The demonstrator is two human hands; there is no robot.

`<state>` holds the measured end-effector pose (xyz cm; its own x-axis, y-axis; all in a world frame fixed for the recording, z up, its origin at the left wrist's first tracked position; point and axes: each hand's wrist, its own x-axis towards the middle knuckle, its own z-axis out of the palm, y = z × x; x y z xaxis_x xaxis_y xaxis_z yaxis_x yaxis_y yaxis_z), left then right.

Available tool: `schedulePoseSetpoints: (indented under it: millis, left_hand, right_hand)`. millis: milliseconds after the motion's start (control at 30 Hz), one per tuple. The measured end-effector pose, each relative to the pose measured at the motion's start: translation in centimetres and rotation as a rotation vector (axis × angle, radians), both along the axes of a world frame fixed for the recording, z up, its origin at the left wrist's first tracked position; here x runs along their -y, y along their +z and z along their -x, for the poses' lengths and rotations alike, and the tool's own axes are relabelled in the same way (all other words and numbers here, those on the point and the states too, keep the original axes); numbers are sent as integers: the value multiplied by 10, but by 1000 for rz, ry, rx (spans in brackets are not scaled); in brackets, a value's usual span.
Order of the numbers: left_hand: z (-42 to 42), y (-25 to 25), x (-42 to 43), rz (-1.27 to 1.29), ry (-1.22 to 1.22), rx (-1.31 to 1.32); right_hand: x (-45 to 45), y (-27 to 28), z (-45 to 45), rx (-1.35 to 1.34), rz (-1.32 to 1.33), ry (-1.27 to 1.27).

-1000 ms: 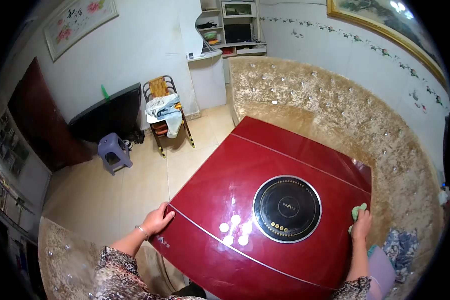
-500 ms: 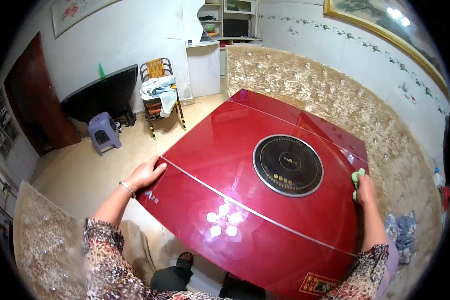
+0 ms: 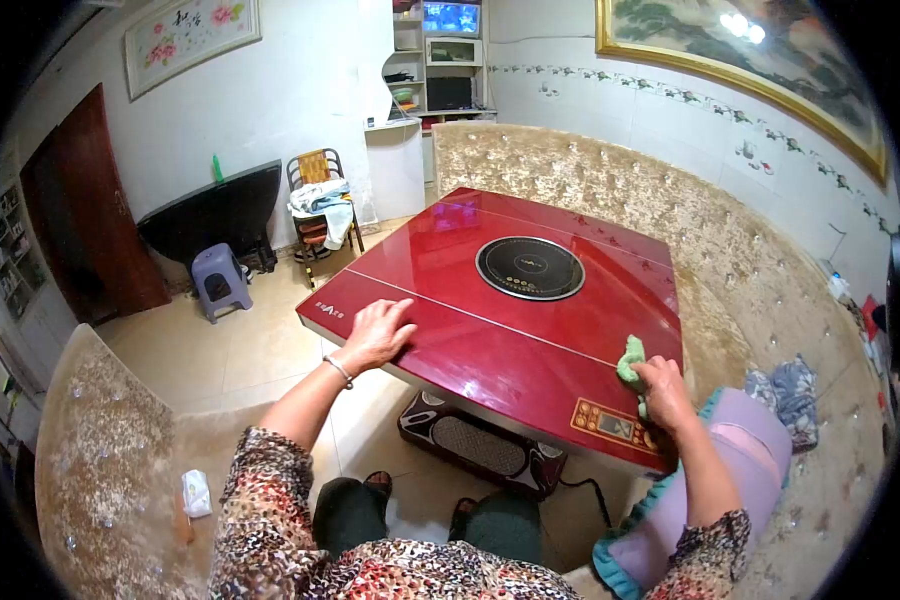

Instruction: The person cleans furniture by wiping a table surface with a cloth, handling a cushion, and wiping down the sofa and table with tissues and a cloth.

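A glossy red table stands in front of me, with a round black hob set into its top. My left hand rests on the near left part of the tabletop, fingers apart and holding nothing. At the near right side, my right hand grips a green cloth against the red surface. A control panel lies just below and left of that hand. The table's base shows beneath the near edge.
A curved beige sofa wraps behind and right of the table. A purple cushion lies close to my right forearm. A purple stool and a chair with clothes stand at the left. A white packet lies on the near left seat.
My left hand has left the table's left edge and come onto the top. My right hand has moved with the cloth nearer the control panel. The view has shifted, showing the base.
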<state>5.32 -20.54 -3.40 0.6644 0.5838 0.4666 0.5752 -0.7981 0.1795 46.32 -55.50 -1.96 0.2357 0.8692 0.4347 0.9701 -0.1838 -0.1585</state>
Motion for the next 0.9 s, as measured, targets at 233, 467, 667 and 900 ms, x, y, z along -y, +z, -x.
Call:
schedulePoseSetpoints:
  millis: [233,467,667,900]
  left_hand:
    - [-45,-8,20,44,-108,-18]
    - [-46,4,27,46,-12,-53]
    - [-44,-2,25,67,-20,45]
    - [-42,-7,18,41,-55,115]
  right_hand:
    - [43,-15,43,-43,-133,-18]
    - [-17,-27,87,-66,-160,-83]
    - [-137,-11,185,-115,-59,272]
    - [-201,-11,175,-28,-40,330]
